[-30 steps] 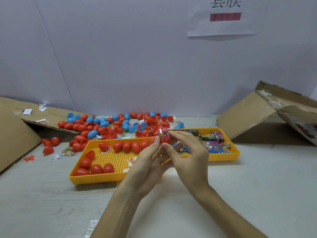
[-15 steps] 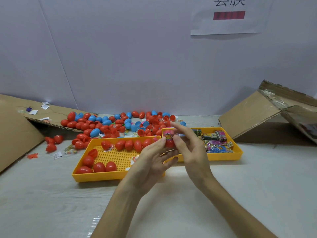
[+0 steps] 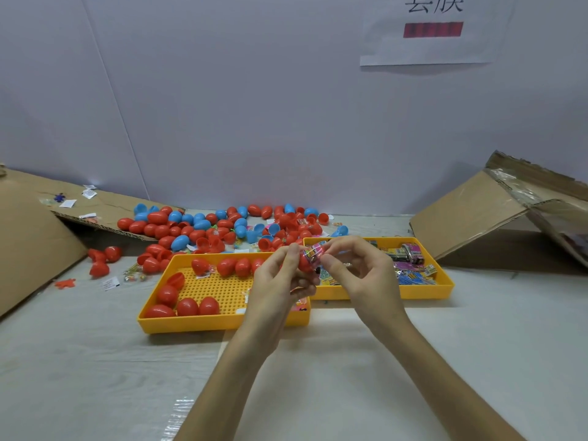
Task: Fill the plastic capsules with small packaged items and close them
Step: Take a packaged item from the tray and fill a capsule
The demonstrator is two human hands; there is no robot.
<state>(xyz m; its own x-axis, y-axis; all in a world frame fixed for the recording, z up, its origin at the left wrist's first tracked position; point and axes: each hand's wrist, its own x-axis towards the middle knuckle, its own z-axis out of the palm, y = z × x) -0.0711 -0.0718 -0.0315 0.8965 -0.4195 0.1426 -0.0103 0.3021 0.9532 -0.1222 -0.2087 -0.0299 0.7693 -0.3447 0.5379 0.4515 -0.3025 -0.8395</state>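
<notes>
Right hand (image 3: pixel 359 276) moved in, fingers (image 3: pixel 334 246) pinching packet (image 3: pixel 313 252), red capsule (image 3: pixel 304 264) in left hand (image 3: pixel 273 288)

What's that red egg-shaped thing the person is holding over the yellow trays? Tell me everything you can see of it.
The red capsule looks like smooth, glossy plastic, rounded like an egg. It is held in the air near the right end of the perforated yellow tray. The left hand grips it with its fingers; the right hand pinches a colourful packet at its upper end. Fingers hide much of it, so I cannot tell whether it is one half or a whole capsule.
</notes>
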